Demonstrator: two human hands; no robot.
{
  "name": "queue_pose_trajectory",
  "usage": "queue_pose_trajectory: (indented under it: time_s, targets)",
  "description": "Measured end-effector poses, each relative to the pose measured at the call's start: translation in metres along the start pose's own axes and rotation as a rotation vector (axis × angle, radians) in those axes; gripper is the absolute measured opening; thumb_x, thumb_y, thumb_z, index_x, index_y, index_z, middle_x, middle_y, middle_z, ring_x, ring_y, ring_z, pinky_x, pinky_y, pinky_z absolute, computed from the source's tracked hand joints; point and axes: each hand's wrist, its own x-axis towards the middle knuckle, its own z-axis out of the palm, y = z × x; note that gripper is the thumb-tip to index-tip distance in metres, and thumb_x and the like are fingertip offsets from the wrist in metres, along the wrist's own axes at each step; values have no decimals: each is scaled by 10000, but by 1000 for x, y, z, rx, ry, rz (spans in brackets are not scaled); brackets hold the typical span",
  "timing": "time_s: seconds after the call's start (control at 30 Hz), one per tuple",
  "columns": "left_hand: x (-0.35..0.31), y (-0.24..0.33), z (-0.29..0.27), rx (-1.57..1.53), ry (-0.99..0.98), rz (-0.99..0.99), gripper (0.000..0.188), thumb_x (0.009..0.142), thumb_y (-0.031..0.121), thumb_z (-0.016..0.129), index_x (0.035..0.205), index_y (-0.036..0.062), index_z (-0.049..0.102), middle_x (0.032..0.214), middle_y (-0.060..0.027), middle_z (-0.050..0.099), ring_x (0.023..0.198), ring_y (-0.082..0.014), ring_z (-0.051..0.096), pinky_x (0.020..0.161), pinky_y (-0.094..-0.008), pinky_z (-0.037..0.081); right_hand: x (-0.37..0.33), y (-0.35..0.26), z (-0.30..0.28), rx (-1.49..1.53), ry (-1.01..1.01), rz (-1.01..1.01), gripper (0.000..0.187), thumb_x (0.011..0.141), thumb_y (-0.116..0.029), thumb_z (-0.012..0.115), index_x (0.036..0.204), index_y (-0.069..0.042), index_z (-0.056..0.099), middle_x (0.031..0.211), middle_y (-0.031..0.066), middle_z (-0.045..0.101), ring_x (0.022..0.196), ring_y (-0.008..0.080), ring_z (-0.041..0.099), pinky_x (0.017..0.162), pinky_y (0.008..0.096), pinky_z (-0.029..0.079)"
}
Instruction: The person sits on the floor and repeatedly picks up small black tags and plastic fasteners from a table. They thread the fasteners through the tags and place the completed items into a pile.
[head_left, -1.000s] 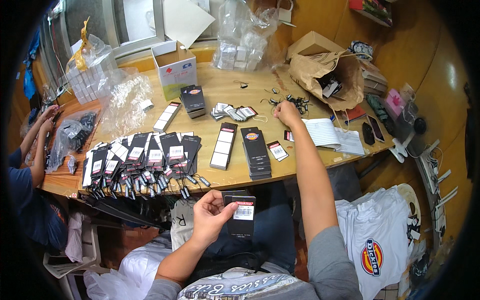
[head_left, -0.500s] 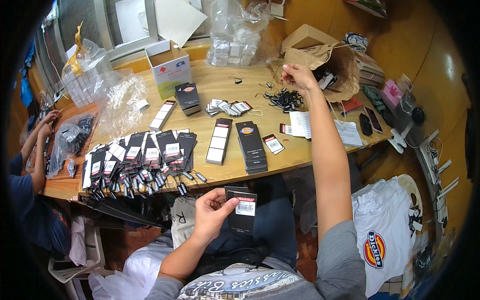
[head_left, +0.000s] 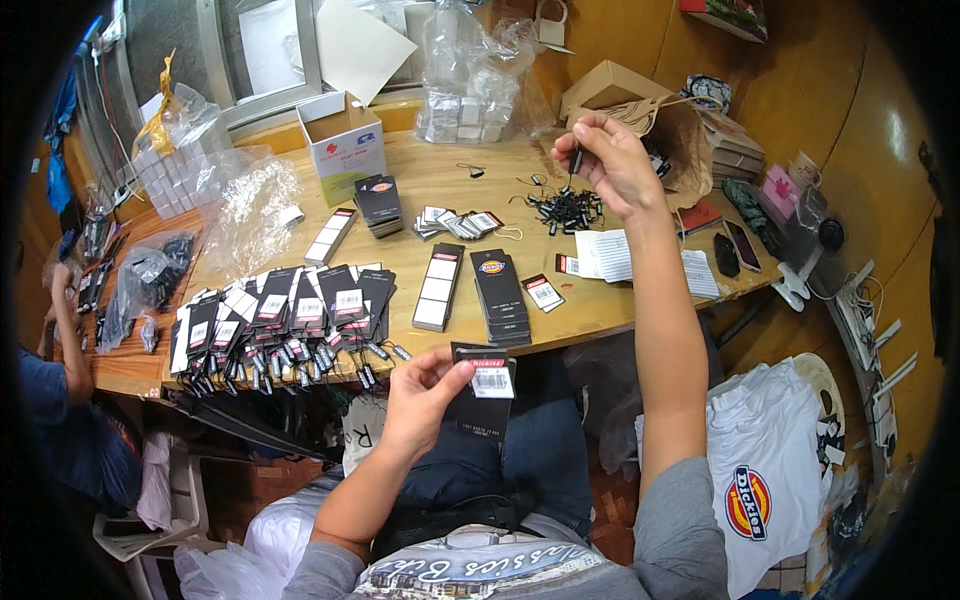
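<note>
Wood-panelled wall point(head_left: 840, 90) in warm yellow-brown curves across the upper right, catching a pale glint of light near the right rim. A metal-framed window point(head_left: 170, 50) with dark panes fills the upper left. A light wooden table point(head_left: 590, 315) spans the middle, meeting a redder wooden surface point(head_left: 120, 365) at left. Below, reddish-brown flooring point(head_left: 265, 490) shows beside a pale plastic chair point(head_left: 190, 520) at lower left.
</note>
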Motion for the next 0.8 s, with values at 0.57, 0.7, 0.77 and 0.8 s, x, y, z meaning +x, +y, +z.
queue_pose_trajectory:
  time_s: [0.57,0.7,0.77,0.8]
  targets:
    - [-39,-28,-4,275,-330,-139,97,744,6,582,827,-44,585,769,0,535,652,-13,475,542,-149,371,-185,31,38,525,247,-11,168,810,-62,502,953,-78,415,792,135,575,612,177,567,561,267,471]
    - [-52,-35,-13,312,-289,-160,93,739,1,585,821,-41,592,775,-8,549,650,-15,480,541,-151,376,-210,32,24,507,224,-69,155,829,-88,480,978,-60,449,817,128,579,471,102,443,442,186,359]
    - [-55,-39,-17,330,-256,-161,90,736,2,589,815,-41,594,776,-12,555,651,-16,484,544,-151,380,-221,30,25,410,280,-148,143,814,-93,507,948,-51,477,790,129,583,435,86,398,405,182,319]
    - [-56,-40,-19,341,-240,-165,85,733,1,591,808,-39,598,769,-10,557,650,-17,485,542,-151,381,-226,28,23,406,266,-193,142,802,-97,526,930,-49,489,781,127,583,433,88,399,402,181,316]
